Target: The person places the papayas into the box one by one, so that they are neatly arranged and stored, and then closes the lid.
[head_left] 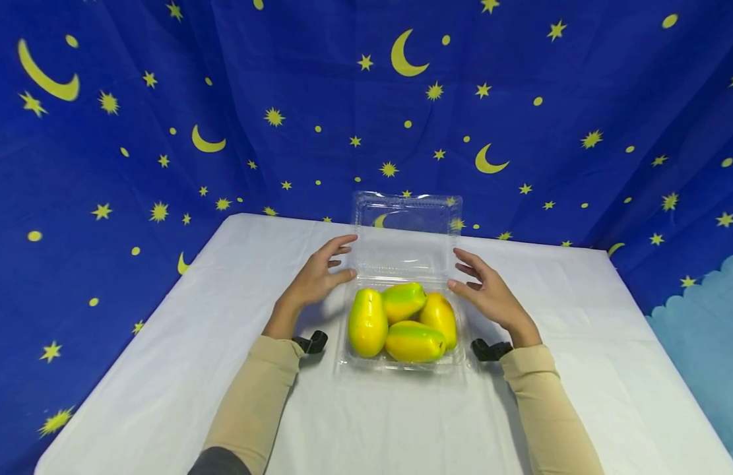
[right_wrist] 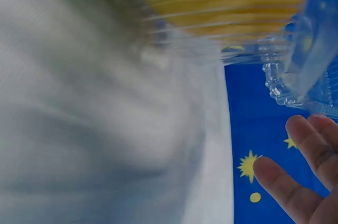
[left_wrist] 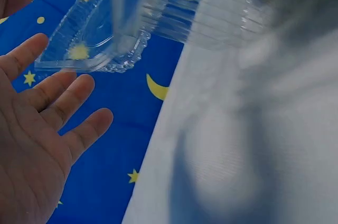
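A clear plastic clamshell box (head_left: 402, 367) sits on the white table with its lid (head_left: 402, 254) raised at the back. Several yellow-green fruits (head_left: 368, 323), shaped like small papayas, lie in its base. My left hand (head_left: 316, 274) is at the lid's left edge, fingers extended and thumb apart, fingertips right at the plastic. Opposite it, my right hand (head_left: 491, 290) is at the lid's right edge with fingers loosely bent. In the left wrist view the fingers (left_wrist: 79, 94) are spread beside the lid corner (left_wrist: 79, 49). The right wrist view shows fingertips (right_wrist: 298, 126) just below the lid's corner.
A white cloth covers the table (head_left: 182, 396). Behind and to the left hangs a blue curtain (head_left: 318, 79) with yellow moons and stars. A light blue scalloped cloth (head_left: 710, 343) is at the right. Black wrist mounts (head_left: 311, 342) project inward from both wrists beside the box.
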Available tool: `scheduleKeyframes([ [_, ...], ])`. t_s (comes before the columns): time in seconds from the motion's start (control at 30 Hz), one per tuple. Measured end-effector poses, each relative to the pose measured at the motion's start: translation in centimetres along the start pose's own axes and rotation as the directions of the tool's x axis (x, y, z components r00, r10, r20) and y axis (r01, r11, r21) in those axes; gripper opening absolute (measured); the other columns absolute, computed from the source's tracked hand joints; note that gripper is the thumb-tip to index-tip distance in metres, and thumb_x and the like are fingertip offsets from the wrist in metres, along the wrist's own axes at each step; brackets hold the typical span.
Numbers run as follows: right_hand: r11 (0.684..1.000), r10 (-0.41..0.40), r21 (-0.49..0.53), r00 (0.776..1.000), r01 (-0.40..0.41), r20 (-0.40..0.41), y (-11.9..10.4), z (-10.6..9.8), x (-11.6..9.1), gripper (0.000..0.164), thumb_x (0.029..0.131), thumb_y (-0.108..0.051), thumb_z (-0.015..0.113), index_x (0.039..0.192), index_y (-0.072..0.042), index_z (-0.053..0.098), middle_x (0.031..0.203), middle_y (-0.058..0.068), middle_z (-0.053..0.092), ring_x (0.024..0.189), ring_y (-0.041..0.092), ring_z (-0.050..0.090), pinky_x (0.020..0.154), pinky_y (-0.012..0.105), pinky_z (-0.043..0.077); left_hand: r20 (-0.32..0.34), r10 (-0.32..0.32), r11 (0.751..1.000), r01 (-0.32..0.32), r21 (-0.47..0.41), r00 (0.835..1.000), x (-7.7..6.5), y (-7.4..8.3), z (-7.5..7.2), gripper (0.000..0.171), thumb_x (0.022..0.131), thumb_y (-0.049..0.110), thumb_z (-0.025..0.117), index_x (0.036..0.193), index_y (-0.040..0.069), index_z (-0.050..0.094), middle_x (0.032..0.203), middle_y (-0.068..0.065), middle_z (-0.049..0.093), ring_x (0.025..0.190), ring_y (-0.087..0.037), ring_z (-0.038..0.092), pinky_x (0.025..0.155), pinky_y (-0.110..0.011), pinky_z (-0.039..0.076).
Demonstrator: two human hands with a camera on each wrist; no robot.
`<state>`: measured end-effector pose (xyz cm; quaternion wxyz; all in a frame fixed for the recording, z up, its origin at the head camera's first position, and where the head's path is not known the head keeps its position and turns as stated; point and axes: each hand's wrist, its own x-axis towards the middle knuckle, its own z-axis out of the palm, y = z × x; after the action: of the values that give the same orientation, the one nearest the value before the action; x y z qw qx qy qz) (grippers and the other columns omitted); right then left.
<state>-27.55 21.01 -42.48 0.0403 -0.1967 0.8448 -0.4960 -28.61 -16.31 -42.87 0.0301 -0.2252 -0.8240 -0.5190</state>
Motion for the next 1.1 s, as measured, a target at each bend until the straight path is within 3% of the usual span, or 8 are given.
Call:
scheduleKeyframes([
  [0.1, 1.000, -0.018, 0.001, 1.000, 0.019, -0.012, -0.5, -0.2, -0.1, 0.072, 0.099, -0.029, 0.065, 0.159, -0.019, 0.027, 0.166, 0.004, 0.026, 0.148, 0.038, 0.034, 0.115, 0.065, 0.031, -0.006, 0.031, 0.999, -0.031, -0.021, 1.000, -0.2, 1.0, -0.2, 0.069, 0.093, 0.015, 0.068, 0.154, 0.020, 0.037, 0.161, -0.003, 0.036, 0.143, -0.034, 0.041, 0.115, -0.057, 0.037],
  [0.3, 0.992, -0.076, 0.096, 0.996, 0.081, -0.056, -1.5, -0.3, -0.2, 0.079, 0.101, -0.018, 0.061, 0.162, -0.029, 0.013, 0.166, 0.010, 0.024, 0.149, 0.039, 0.032, 0.115, 0.065, 0.031, -0.015, 0.096, 0.994, -0.097, -0.056, 0.995, -1.0, 5.1, -1.0, 0.072, 0.094, 0.005, 0.065, 0.155, -0.001, 0.028, 0.161, -0.022, 0.030, 0.142, -0.047, 0.037, 0.113, -0.066, 0.033],
  [0.4, 0.985, -0.100, 0.132, 0.992, 0.109, -0.074, -1.9, -0.6, -0.3, 0.080, 0.102, -0.016, 0.059, 0.161, -0.035, 0.009, 0.167, 0.012, 0.023, 0.149, 0.039, 0.031, 0.115, 0.066, 0.029, -0.027, 0.120, 0.991, -0.121, -0.060, 0.992, -1.0, 5.4, -1.2, 0.074, 0.093, 0.004, 0.065, 0.156, -0.001, 0.025, 0.161, -0.024, 0.029, 0.142, -0.047, 0.038, 0.112, -0.066, 0.034],
  [0.83, 0.985, -0.124, 0.108, 0.986, 0.136, -0.114, -3.1, -1.1, -0.9, 0.081, 0.100, -0.013, 0.061, 0.160, -0.037, 0.013, 0.166, 0.008, 0.025, 0.150, 0.035, 0.032, 0.116, 0.067, 0.027, -0.059, 0.156, 0.986, -0.159, -0.059, 0.986, -1.2, 6.8, -1.6, 0.077, 0.093, 0.005, 0.064, 0.157, 0.000, 0.022, 0.159, -0.025, 0.032, 0.140, -0.047, 0.040, 0.109, -0.066, 0.037],
  [1.1, 0.986, -0.124, 0.094, 0.981, 0.139, -0.149, -4.4, -1.2, -1.2, 0.080, 0.099, -0.013, 0.062, 0.162, -0.026, 0.014, 0.164, 0.009, 0.029, 0.148, 0.037, 0.035, 0.114, 0.066, 0.030, -0.056, 0.139, 0.989, -0.141, -0.038, 0.989, -1.4, 7.3, -1.8, 0.079, 0.093, 0.004, 0.063, 0.158, -0.002, 0.019, 0.159, -0.024, 0.034, 0.140, -0.045, 0.041, 0.109, -0.065, 0.037],
])
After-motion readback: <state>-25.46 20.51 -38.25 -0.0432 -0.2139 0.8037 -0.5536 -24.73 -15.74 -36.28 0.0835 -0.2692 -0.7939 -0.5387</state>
